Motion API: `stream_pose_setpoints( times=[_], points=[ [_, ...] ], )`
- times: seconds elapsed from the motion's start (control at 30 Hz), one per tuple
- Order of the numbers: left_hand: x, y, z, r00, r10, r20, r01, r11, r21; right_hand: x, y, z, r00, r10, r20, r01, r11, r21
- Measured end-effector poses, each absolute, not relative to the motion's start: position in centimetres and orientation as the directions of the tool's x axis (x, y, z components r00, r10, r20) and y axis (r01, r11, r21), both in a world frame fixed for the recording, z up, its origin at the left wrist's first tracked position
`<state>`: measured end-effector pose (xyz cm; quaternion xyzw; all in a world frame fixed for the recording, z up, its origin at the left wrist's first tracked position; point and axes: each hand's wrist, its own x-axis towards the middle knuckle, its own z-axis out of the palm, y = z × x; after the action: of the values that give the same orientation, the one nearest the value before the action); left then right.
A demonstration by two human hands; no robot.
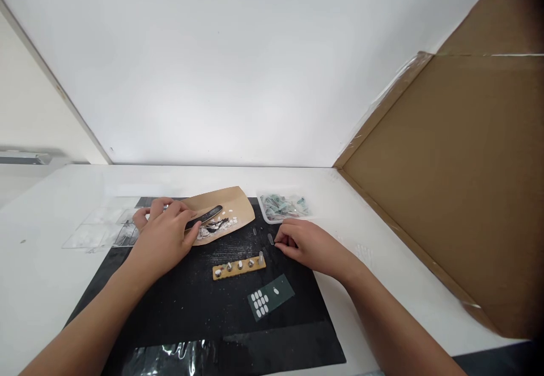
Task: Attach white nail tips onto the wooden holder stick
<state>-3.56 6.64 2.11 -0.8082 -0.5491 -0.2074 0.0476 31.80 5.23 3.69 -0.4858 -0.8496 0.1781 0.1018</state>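
My left hand (164, 234) grips a black curved nail file (208, 215) between thumb and fingers, over a brown paper tray (238, 200). White and dark scraps (216, 227) lie in that tray. Fingers pinched together, my right hand (300, 243) rests low over the black mat (204, 319); what it holds, if anything, is too small to make out. Just beside those fingertips is a clear nail tip (271, 239). Closer to me stands a yellowish holder strip (238, 267) with several small pegs, most white-topped, and a clear nail tip (260, 257) upright at its right end.
A green sheet (276, 294) carries several white oval stickers. Behind my right hand sits a clear plastic tub (284, 206) of small packets. Transparent flat cases (93, 231) lie at left. Brown cardboard (446, 183) walls the right side, with a white panel (221, 70) behind.
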Motion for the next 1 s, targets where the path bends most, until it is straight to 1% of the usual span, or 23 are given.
stream_pose_setpoints(
  times=[0.1,0.13,0.3,0.47,0.57,0.67,0.8,0.9,0.93,1.0],
  points=[
    [-3.6,6.7,2.0,0.326,0.885,0.332,0.931,-0.362,0.05,31.9,5.2,3.5,-0.502,0.865,-0.005,0.794,0.458,-0.398],
    [-3.6,6.7,2.0,0.333,0.887,0.32,0.932,-0.362,0.033,32.0,5.2,3.5,-0.503,0.864,-0.007,0.795,0.459,-0.398],
    [-4.0,7.0,2.3,0.347,0.9,0.266,0.933,-0.361,0.004,32.2,5.2,3.8,-0.499,0.867,0.011,0.781,0.455,-0.427],
    [-4.3,7.3,2.5,0.336,0.921,0.199,0.939,-0.345,0.011,32.3,5.4,3.9,-0.477,0.871,0.118,0.703,0.459,-0.543],
    [-4.3,7.2,2.6,0.352,0.92,0.17,0.932,-0.362,0.03,32.0,5.1,4.0,-0.426,0.889,0.171,0.625,0.425,-0.655],
    [-4.4,7.2,2.6,0.352,0.913,0.207,0.931,-0.364,0.021,31.3,4.7,4.0,-0.38,0.904,0.195,0.506,0.379,-0.775],
    [-4.2,7.1,2.9,0.377,0.865,0.331,0.915,-0.403,0.01,30.2,4.2,3.6,-0.328,0.917,0.229,0.372,0.348,-0.861],
    [-3.5,6.6,3.6,0.387,0.831,0.399,0.896,-0.441,0.05,29.4,3.9,3.0,-0.294,0.917,0.268,0.283,0.352,-0.892],
    [-3.1,6.4,3.9,0.377,0.835,0.399,0.889,-0.448,0.096,29.1,3.8,2.9,-0.283,0.915,0.286,0.256,0.359,-0.898],
    [-2.4,5.7,4.3,0.304,0.894,0.328,0.895,-0.386,0.224,28.6,3.5,2.7,-0.257,0.907,0.332,0.218,0.389,-0.895]
  ],
)
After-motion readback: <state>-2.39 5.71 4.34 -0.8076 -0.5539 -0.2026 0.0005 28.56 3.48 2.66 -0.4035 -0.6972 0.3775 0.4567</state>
